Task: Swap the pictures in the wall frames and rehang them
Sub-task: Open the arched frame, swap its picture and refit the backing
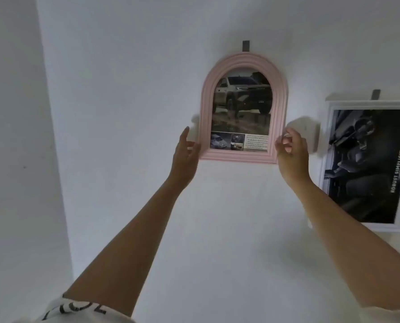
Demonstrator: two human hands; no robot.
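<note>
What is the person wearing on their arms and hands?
Nothing: the left hand and right hand show no gloves, rings or watch, and no sleeves cover the forearms. Low in the picture is a white shirt with dark letters.

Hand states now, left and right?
Left hand: open, fingers straight, touching the lower left edge of the pink arched picture frame.
Right hand: fingers curled at its lower right corner; grip cannot be told.
</note>
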